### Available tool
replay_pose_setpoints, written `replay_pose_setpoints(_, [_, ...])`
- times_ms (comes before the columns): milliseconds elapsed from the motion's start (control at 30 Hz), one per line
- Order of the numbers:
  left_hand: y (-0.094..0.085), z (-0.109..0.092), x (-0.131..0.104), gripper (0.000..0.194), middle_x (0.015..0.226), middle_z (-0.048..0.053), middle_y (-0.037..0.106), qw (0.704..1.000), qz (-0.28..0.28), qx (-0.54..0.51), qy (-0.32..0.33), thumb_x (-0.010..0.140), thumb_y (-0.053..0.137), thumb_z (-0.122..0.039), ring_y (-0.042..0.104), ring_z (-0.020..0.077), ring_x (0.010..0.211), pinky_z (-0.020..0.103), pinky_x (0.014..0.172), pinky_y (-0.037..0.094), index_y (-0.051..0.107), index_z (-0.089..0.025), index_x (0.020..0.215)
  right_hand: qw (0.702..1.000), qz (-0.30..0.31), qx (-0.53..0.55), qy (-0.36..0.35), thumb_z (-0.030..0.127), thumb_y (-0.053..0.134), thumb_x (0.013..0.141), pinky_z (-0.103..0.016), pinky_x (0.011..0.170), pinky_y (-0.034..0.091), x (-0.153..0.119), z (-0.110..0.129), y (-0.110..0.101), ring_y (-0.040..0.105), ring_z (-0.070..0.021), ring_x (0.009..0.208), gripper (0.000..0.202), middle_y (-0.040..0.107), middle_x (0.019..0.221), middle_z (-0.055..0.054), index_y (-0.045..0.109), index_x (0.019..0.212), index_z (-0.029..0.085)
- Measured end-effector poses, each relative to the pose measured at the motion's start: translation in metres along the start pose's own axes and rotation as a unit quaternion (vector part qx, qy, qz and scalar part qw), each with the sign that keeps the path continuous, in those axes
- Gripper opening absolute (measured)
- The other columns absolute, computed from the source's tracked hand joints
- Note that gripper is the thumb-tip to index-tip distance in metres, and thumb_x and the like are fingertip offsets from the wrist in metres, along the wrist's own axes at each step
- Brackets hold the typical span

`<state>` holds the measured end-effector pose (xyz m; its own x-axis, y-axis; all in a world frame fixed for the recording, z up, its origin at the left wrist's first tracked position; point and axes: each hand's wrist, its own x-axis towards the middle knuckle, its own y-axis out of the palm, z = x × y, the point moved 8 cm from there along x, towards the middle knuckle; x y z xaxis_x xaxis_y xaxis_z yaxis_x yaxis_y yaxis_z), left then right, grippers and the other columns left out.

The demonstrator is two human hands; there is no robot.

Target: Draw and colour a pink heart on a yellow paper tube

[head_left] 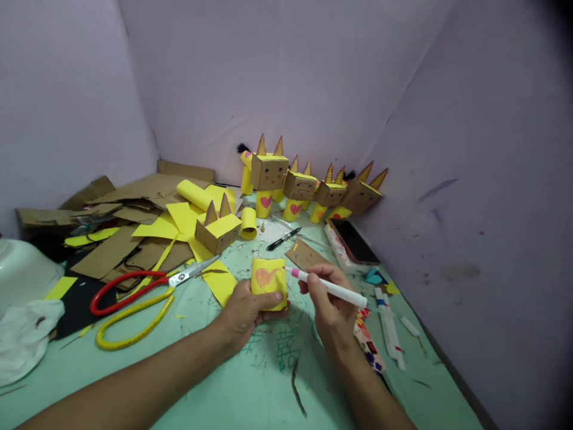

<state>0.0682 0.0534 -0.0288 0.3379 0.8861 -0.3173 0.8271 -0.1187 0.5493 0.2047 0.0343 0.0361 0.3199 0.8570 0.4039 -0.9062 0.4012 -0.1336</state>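
Observation:
My left hand (250, 310) grips a yellow paper tube (271, 282) with an orange-pink heart drawn on its front, the thumb pressed across its lower part. In my right hand (329, 292) is a white marker (340, 291) with a pink end. Its tip is beside the tube's upper right edge; whether it touches the paper I cannot tell. Just beyond the tube lie a small box head with two pointed ears (219, 232) and another short yellow tube (248, 224).
Large scissors (165, 283) with red and yellow handles lie left, before piled cardboard (143, 197). Several box-headed paper figures (270, 173) stand along the back wall. A black pen (284, 239) rests mid-table; a phone (353, 240) and white markers (389, 325) are at the right.

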Motion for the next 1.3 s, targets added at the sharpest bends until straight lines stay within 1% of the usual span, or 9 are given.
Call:
replay_pose_setpoints(200, [0.001, 0.000, 0.000, 0.039, 0.088, 0.011, 0.066, 1.000, 0.011, 0.002, 0.003, 0.059, 0.076, -0.016, 0.062, 0.0195, 0.080, 0.033, 0.073, 0.053, 0.061, -0.007, 0.094, 0.998, 0.029, -0.047, 0.015, 0.041, 0.056, 0.079, -0.025, 0.052, 0.042, -0.005, -0.008, 0.003, 0.057, -0.0146, 0.057, 0.024, 0.060, 0.062, 0.000, 0.057, 0.073, 0.018])
replay_pose_setpoints(467, [0.000, 0.001, 0.001, 0.046, 0.088, 0.011, 0.067, 1.000, 0.007, 0.009, 0.000, 0.056, 0.077, -0.017, 0.062, 0.0204, 0.080, 0.032, 0.071, 0.053, 0.061, -0.006, 0.098, 0.998, 0.033, -0.038, -0.024, 0.036, 0.054, 0.081, -0.024, 0.050, 0.043, -0.004, 0.003, 0.007, 0.057, -0.0143, 0.056, 0.020, 0.062, 0.062, -0.001, 0.058, 0.074, 0.018])
replay_pose_setpoints(700, [0.002, 0.002, 0.002, 0.050, 0.097, 0.017, 0.067, 1.000, 0.022, 0.004, -0.002, 0.055, 0.078, -0.020, 0.063, 0.0282, 0.089, 0.042, 0.081, 0.051, 0.060, -0.005, 0.100, 0.995, 0.038, -0.073, -0.054, 0.032, 0.054, 0.080, -0.023, 0.047, 0.041, -0.004, 0.013, 0.010, 0.055, -0.0130, 0.052, 0.017, 0.061, 0.059, 0.000, 0.058, 0.071, 0.018])
replay_pose_setpoints(767, [0.002, 0.001, 0.002, 0.048, 0.094, 0.016, 0.068, 1.000, 0.021, 0.006, -0.001, 0.055, 0.079, -0.020, 0.063, 0.0283, 0.088, 0.043, 0.081, 0.051, 0.060, -0.005, 0.097, 0.994, 0.051, -0.071, -0.067, 0.031, 0.053, 0.080, -0.022, 0.046, 0.039, -0.005, 0.015, 0.012, 0.053, -0.0119, 0.049, 0.017, 0.059, 0.057, 0.001, 0.057, 0.071, 0.018])
replay_pose_setpoints(867, [0.002, 0.000, 0.001, 0.041, 0.086, 0.013, 0.068, 1.000, 0.010, 0.018, 0.000, 0.056, 0.079, -0.021, 0.064, 0.0257, 0.083, 0.040, 0.078, 0.052, 0.062, -0.006, 0.090, 0.991, 0.087, -0.063, -0.085, 0.029, 0.053, 0.079, -0.021, 0.044, 0.037, -0.007, 0.017, 0.018, 0.051, -0.0110, 0.047, 0.016, 0.057, 0.055, 0.001, 0.057, 0.070, 0.017])
replay_pose_setpoints(933, [0.001, -0.001, 0.001, 0.038, 0.082, 0.011, 0.068, 1.000, 0.004, 0.026, 0.000, 0.056, 0.079, -0.021, 0.064, 0.0248, 0.080, 0.039, 0.076, 0.053, 0.062, -0.007, 0.087, 0.990, 0.095, -0.058, -0.091, 0.029, 0.054, 0.079, -0.021, 0.044, 0.037, -0.008, 0.018, 0.020, 0.050, -0.0108, 0.047, 0.016, 0.056, 0.054, 0.002, 0.058, 0.069, 0.017])
replay_pose_setpoints(1000, [0.002, 0.000, 0.000, 0.039, 0.084, 0.012, 0.068, 1.000, 0.007, 0.026, -0.002, 0.056, 0.079, -0.021, 0.064, 0.0264, 0.083, 0.040, 0.077, 0.052, 0.062, -0.007, 0.088, 0.991, 0.090, -0.053, -0.080, 0.030, 0.054, 0.079, -0.021, 0.045, 0.038, -0.007, 0.016, 0.019, 0.051, -0.0111, 0.047, 0.016, 0.057, 0.054, 0.002, 0.058, 0.069, 0.017])
replay_pose_setpoints(1167, [0.003, 0.001, 0.000, 0.047, 0.097, 0.017, 0.067, 1.000, 0.028, 0.006, 0.000, 0.056, 0.077, -0.020, 0.062, 0.0311, 0.093, 0.045, 0.084, 0.049, 0.060, -0.005, 0.098, 0.998, 0.042, -0.053, -0.019, 0.034, 0.054, 0.081, -0.022, 0.048, 0.042, -0.004, 0.005, 0.011, 0.055, -0.0130, 0.053, 0.018, 0.061, 0.060, 0.000, 0.058, 0.073, 0.018])
replay_pose_setpoints(1300, [0.002, 0.002, 0.002, 0.048, 0.097, 0.017, 0.067, 1.000, 0.029, 0.003, 0.002, 0.056, 0.077, -0.020, 0.062, 0.0305, 0.091, 0.045, 0.084, 0.049, 0.060, -0.005, 0.099, 0.998, 0.033, -0.053, -0.021, 0.035, 0.054, 0.081, -0.023, 0.049, 0.042, -0.004, 0.004, 0.010, 0.055, -0.0130, 0.053, 0.020, 0.060, 0.059, 0.000, 0.058, 0.072, 0.018])
